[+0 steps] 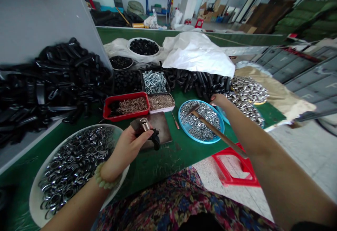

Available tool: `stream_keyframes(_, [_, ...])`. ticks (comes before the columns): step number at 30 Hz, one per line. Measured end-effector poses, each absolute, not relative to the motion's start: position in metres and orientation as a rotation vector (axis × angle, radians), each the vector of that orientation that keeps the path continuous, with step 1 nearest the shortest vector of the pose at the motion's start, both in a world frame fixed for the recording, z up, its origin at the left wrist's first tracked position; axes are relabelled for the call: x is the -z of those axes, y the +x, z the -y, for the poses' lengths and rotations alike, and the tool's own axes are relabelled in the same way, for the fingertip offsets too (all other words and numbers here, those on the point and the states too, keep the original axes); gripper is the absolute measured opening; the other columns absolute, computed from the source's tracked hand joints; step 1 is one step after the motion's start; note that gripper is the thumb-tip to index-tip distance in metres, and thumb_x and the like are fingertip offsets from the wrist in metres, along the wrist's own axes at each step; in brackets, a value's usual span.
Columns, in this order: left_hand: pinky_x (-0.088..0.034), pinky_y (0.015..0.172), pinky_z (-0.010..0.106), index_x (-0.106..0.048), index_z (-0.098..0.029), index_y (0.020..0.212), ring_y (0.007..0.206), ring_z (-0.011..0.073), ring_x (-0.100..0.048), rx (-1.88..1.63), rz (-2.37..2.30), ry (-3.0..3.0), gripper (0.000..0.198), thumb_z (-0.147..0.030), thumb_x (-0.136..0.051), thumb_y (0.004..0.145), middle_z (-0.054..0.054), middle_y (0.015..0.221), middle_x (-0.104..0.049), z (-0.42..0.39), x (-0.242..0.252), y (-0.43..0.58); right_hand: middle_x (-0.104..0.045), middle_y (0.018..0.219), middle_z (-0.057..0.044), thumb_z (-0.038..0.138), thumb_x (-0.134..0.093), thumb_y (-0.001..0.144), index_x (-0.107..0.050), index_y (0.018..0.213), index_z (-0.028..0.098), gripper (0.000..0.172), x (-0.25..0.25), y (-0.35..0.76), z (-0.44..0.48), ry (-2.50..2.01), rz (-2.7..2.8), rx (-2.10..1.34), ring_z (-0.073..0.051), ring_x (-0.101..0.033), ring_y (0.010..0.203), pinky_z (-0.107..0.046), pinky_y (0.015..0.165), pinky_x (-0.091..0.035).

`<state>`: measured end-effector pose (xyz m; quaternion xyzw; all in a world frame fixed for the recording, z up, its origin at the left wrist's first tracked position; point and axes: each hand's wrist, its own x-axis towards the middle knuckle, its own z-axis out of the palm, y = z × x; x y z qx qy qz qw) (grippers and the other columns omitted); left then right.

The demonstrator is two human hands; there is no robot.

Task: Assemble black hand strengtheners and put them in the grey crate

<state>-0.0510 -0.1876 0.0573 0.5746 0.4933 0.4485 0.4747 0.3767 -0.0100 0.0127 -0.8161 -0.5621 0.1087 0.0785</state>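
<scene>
"What's in the left hand?"

"The left hand is closed, its fingers curled round a black plastic piece with a steel bolt standing upright in it. The fingers hide the lower part, so I can't see how the bolt sits. All of this is just above a dark metal plate on a scuffed green table."

"And the right hand?"

"That's harder. The right hand mostly shows its back, with the fingertips bent downward near a blue tray of steel nuts. I can't tell whether it's pinching anything."

"Is it holding that hammer?"

"It doesn't look closed on it. The wooden-handled hammer lies across the tray, its head over the nuts. The handle runs out to the underside of the right forearm, but I can't tell if they touch."

"How much room is there?"

"Not much to the left: a white bowl of metal rings sits right beside the left wrist, and a red tray of screws lies beyond the plate. Between the plate and the blue tray there's a green strip with a small red-handled screwdriver. Past the table's near edge, a red plastic stool stands on the tiled floor."
</scene>
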Motion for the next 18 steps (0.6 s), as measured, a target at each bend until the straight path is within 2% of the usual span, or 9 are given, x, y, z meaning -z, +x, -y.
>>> stream_keyframes(4, [-0.049, 0.068, 0.026, -0.061, -0.018, 0.085, 0.07, 0.0145, -0.059, -1.069, -1.217, 1.43, 0.018, -0.034, -0.062, 0.079, 0.0, 0.075, -0.064, 0.185, -0.057, -0.049, -0.071, 0.084, -0.008, 0.025, -0.067, 0.078, -0.071, 0.095, 0.014, 0.02, -0.019, 0.375, 0.019, -2.394, 1.743, -0.373, -0.018, -0.066, 0.078, -0.028, 0.071, -0.051])
stream_keyframes(7, [-0.048, 0.069, 0.026, -0.06, -0.018, 0.086, 0.071, 0.0149, -0.058, -1.049, -1.237, 1.525, 0.018, -0.036, -0.058, 0.082, 0.0, 0.076, -0.063, 0.184, -0.058, -0.047, -0.069, 0.098, -0.015, 0.033, -0.056, 0.087, -0.068, 0.102, 0.012, 0.028, -0.015, 0.367, 0.012, -2.438, 1.708, -0.281, -0.023, -0.064, 0.09, -0.032, 0.077, -0.049])
stream_keyframes(10, [-0.045, 0.069, 0.027, -0.058, -0.019, 0.085, 0.072, 0.0156, -0.056, -0.999, -1.275, 1.731, 0.017, -0.035, -0.053, 0.087, 0.001, 0.078, -0.061, 0.186, -0.059, -0.047, -0.066, 0.103, -0.022, 0.032, -0.061, 0.083, -0.065, 0.105, 0.008, 0.033, -0.003, 0.355, 0.001, -2.513, 1.665, -0.231, -0.03, -0.062, 0.098, -0.038, 0.08, -0.047])
stream_keyframes(13, [-0.043, 0.071, 0.03, -0.056, -0.019, 0.084, 0.075, 0.0176, -0.054, -0.956, -1.397, 1.916, 0.016, -0.032, -0.048, 0.089, 0.003, 0.079, -0.059, 0.19, -0.059, -0.052, -0.065, 0.101, -0.024, 0.029, -0.066, 0.078, -0.063, 0.107, 0.006, 0.038, 0.002, 0.35, -0.005, -2.546, 1.654, -0.22, -0.034, -0.062, 0.098, -0.04, 0.079, -0.048])
stream_keyframes(18, [-0.041, 0.071, 0.031, -0.053, -0.019, 0.087, 0.074, 0.0185, -0.052, -0.911, -1.484, 1.971, 0.017, -0.032, -0.043, 0.092, 0.003, 0.08, -0.057, 0.188, -0.056, -0.056, -0.054, 0.121, -0.028, 0.021, -0.06, 0.078, -0.044, 0.127, 0.005, 0.054, -0.022, 0.363, 0.006, -2.483, 1.617, -0.011, -0.036, -0.056, 0.11, -0.044, 0.09, -0.043])
